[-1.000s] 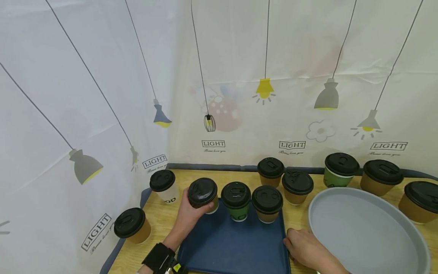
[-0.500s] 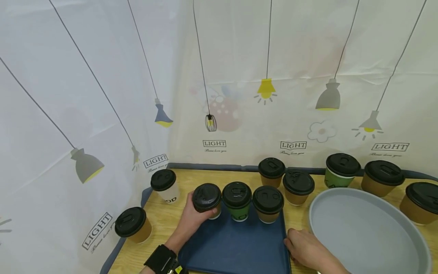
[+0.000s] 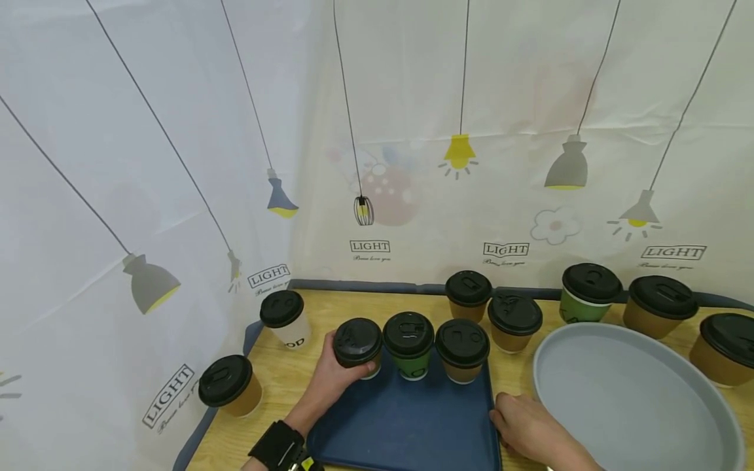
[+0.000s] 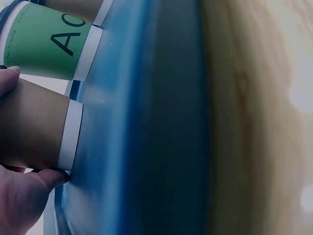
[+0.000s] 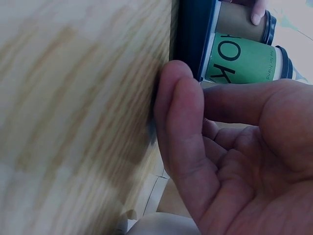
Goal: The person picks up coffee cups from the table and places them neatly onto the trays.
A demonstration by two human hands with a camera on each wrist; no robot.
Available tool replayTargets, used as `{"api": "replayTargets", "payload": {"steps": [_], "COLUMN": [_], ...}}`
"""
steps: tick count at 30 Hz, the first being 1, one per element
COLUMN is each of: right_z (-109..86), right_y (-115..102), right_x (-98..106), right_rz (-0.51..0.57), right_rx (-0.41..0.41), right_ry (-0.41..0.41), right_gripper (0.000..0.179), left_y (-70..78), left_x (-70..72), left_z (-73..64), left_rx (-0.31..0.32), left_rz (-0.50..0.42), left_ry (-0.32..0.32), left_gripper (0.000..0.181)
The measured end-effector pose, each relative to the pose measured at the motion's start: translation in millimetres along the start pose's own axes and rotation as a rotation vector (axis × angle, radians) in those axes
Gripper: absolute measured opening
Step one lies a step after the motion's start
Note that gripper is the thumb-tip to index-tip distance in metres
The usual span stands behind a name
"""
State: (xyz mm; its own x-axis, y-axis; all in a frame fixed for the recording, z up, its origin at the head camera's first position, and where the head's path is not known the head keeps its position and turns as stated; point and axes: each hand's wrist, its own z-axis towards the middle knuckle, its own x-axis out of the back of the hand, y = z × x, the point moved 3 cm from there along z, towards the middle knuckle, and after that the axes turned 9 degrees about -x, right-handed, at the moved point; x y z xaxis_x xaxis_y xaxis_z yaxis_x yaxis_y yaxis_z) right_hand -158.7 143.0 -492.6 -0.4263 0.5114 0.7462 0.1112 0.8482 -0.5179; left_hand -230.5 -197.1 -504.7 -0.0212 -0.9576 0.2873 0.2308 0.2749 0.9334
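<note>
My left hand grips a brown paper coffee cup with a black lid, thumb and fingers around its sides. It stands at the back left of a blue tray, its white base band right at the tray surface in the left wrist view. Beside it on the tray are a green cup and another brown cup, both with black lids, forming a row. My right hand holds the tray's right edge, thumb on the rim side and fingers curled against it.
An oval grey tray lies at the right. Behind it stand a green cup and brown cups. Two brown cups stand behind the blue tray. At left are a white cup and a brown cup. Printed cloth hangs behind.
My left hand has brought the brown cup slightly right and toward me, closer to the green cup and down at the tray. The right hand stays at the tray edge.
</note>
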Motion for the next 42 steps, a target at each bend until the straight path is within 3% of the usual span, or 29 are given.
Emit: {"api": "replayTargets", "payload": {"steps": [12,16,22,24,29,36,39,42], "right_z": [2.1,2.8,1.4,0.7,0.8,-0.1,-0.8,-1.0], "right_y": [-11,-13,-12,-11,-8,-4,-4,-3], "right_x": [0,1,1,2,2,2,2,1], "right_rz": [-0.011,-0.024,-0.004,0.002,-0.001,-0.003,-0.014,-0.021], "right_rx": [0.025,0.020,0.002,-0.001,-0.006,-0.010,-0.008,-0.013], "right_ry": [0.021,0.012,-0.015,-0.019,-0.036,-0.032,-0.029,-0.038], "right_gripper": [0.030,0.029,0.029,0.029,0.028,0.028,0.028,0.028], "left_y": [-3.9,-5.3,-3.2,-0.1,10.0,26.7,34.4,40.9], "left_x": [5.9,7.0,10.2,12.8,22.6,40.2,48.1,56.4], "left_z": [-3.3,-6.4,-15.0,-19.0,-30.9,-47.3,-53.8,-58.8], "left_rx": [-0.019,-0.028,0.017,0.043,0.056,-0.024,-0.095,-0.205], "left_rz": [-0.038,-0.031,-0.129,-0.133,-0.084,-0.060,-0.026,0.011], "left_ry": [0.011,-0.013,-0.090,-0.086,-0.033,0.039,0.125,0.257], "left_gripper": [0.089,0.097,0.112,0.113,0.108,0.097,0.085,0.067]}}
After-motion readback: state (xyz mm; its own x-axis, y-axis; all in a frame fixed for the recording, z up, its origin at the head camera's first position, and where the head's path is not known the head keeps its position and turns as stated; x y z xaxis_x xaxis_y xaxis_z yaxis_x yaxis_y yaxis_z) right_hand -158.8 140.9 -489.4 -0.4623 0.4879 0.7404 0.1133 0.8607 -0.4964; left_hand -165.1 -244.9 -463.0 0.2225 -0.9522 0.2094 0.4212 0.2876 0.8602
